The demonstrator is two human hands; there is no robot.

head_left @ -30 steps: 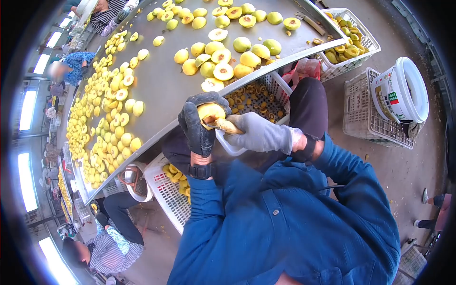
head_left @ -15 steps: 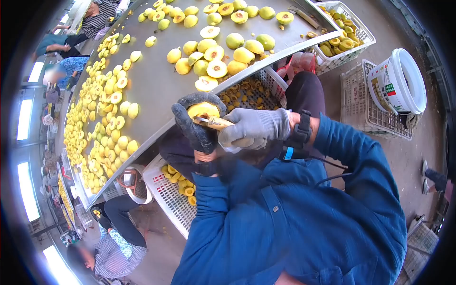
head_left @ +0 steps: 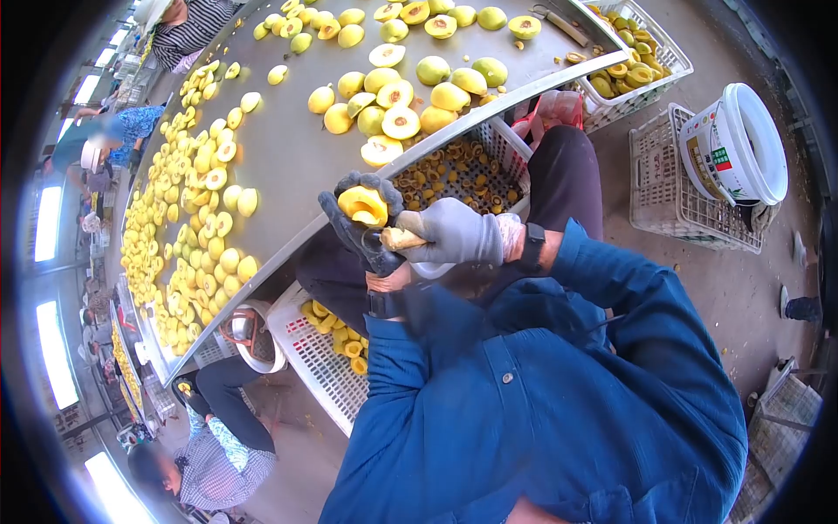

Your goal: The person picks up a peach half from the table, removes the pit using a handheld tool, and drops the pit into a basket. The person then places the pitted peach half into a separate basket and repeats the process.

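Note:
My left hand (head_left: pixel 374 253), in a black glove, is wrapped round a yellow peach half (head_left: pixel 363 204), its cut side up with a hollow showing in the middle. My right hand (head_left: pixel 463 230), in a grey glove, grips a pitting tool by its wooden handle (head_left: pixel 402 239). The tool's metal tip lies beside the peach half, near the left palm, and is partly hard to make out. Both hands are over my lap, just off the edge of the metal table (head_left: pixel 288 131). Cut peaches (head_left: pixel 401 122) lie on the table closest to my hands.
Below the table edge stands a crate of pits and scraps (head_left: pixel 454 179). Another white crate (head_left: pixel 305 358) with peach halves is by my left leg. At right, a white bucket (head_left: pixel 707 148) rests on a crate (head_left: pixel 655 175). A co-worker (head_left: pixel 214 467) sits at lower left.
The tool has come out of the peach half and moved down and toward me. The half's cut face is now turned up to view, showing a hollow.

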